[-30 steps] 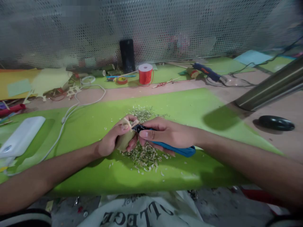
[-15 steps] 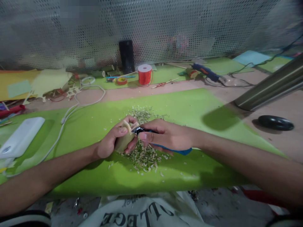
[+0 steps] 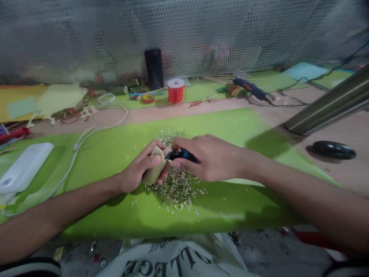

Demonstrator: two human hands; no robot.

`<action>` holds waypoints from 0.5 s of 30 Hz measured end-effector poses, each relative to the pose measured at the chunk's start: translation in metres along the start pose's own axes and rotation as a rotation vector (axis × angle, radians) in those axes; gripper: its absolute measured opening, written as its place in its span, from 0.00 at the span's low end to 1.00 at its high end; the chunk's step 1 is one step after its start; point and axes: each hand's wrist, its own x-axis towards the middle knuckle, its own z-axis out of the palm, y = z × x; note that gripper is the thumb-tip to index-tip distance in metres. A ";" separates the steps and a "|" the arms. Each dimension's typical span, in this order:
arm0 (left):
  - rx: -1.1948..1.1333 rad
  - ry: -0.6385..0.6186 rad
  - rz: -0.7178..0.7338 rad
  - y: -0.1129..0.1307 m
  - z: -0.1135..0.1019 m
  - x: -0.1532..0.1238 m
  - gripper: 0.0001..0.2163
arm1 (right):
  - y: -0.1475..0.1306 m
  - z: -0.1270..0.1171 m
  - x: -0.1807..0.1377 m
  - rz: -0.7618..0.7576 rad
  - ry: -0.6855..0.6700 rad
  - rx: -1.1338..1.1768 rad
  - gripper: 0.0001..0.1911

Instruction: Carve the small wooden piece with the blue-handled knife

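Observation:
My left hand (image 3: pixel 141 165) is wrapped round a short pale bamboo tube (image 3: pixel 152 174), whose cut upper end points up and slightly right. In my right hand (image 3: pixel 207 157) is a utility knife (image 3: pixel 181 154) with a blue and black handle. Its tip meets the tube's cut edge near my left thumb; the blade itself hardly shows. Under both hands lies a heap of pale and greenish shavings (image 3: pixel 178 192) on a green sheet (image 3: pixel 115 215).
A red thread spool (image 3: pixel 176 92) and a dark phone (image 3: pixel 154 68) stand at the back. To the left are a white power bank (image 3: pixel 24 167) and its cable (image 3: pixel 75 154). On the right are a glue gun (image 3: pixel 250 89), a metal cylinder (image 3: pixel 331 104) and a black oval object (image 3: pixel 333 149).
My right hand has turned and risen a little, so the knife handle's rear end is now hidden in the palm. The bamboo tube has tilted slightly in my left hand.

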 end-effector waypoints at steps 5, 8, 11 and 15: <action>0.089 0.115 -0.024 0.001 -0.001 0.002 0.16 | 0.008 -0.010 -0.001 -0.011 0.111 -0.107 0.18; 0.135 0.103 -0.084 0.007 0.003 0.003 0.18 | 0.012 -0.014 -0.004 -0.079 0.143 -0.216 0.16; 0.140 0.024 -0.160 0.013 0.005 0.002 0.20 | 0.017 -0.016 -0.006 -0.176 0.185 -0.265 0.16; 0.061 -0.036 -0.238 0.016 0.004 0.001 0.22 | 0.022 -0.017 -0.007 -0.240 0.220 -0.160 0.18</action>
